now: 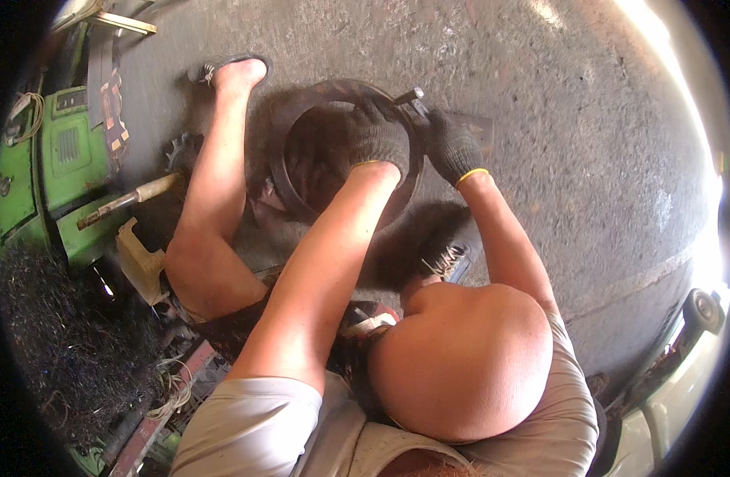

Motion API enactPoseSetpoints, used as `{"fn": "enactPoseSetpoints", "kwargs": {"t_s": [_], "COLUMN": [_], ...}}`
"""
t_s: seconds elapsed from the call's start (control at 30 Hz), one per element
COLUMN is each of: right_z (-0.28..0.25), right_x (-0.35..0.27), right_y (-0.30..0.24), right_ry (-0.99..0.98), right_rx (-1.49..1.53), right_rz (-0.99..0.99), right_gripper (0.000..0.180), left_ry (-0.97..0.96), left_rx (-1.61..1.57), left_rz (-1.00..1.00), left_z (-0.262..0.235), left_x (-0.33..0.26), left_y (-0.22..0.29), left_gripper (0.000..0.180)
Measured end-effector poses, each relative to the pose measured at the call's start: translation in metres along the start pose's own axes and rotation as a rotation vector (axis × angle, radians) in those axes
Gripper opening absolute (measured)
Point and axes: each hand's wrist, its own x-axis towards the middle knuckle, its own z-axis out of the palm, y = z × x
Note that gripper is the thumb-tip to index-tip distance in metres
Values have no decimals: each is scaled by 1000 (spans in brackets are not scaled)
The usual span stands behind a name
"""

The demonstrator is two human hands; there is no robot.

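A large dark metal ring [281,159] stands on the concrete floor between my legs. My left hand [378,135], in a dark knitted glove with a yellow cuff edge, reaches across its opening. Its fingers are bent over the far right part of the rim, their tips hidden in shadow. Just outside the rim on the right, my right hand [454,147], gloved alike, is closed around a dark tool. A short bright metal cylinder [410,96] sticks out at the tool's far end, against the ring; the rest is mostly hidden by the glove. A flat dark plate [481,131] lies beside that hand.
Green machinery [75,143] stands on the left, near a rod with a pale sleeve [154,189] and a toothed gear [176,151]. A heap of dark metal shavings [63,342] fills the lower left. A pale vehicle [683,397] is at lower right. My shoes flank the ring.
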Motion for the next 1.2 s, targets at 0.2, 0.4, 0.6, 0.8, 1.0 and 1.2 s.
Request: {"fn": "enactPoseSetpoints", "kwargs": {"t_s": [0.2, 0.4, 0.6, 0.8, 1.0, 1.2], "right_z": [14, 29, 16, 16, 17, 15], "right_x": [-51, -93, -94, -70, -48, -32], "right_y": [27, 30, -1, 1, 9, 8], "right_ry": [9, 29, 208, 246, 339, 191], "right_rx": [24, 147, 418, 373, 229, 98], "right_rz": [124, 199, 198, 65, -31, -25], "right_gripper": [50, 45, 46, 50, 44, 48], "left_ry": [-159, -184, -131, -68, -71, -58], "left_rx": [7, 47, 91, 50, 90, 59], "left_rz": [42, 27, 62, 46, 66, 49], "left_z": [-11, -19, -11, -9, -17, -21], "left_x": [-1, -5, -1, -2, -8, -8], "left_y": [-2, 2, 0, -2, -1, -1], "left_gripper": [77, 83, 77, 65, 61, 64]}}
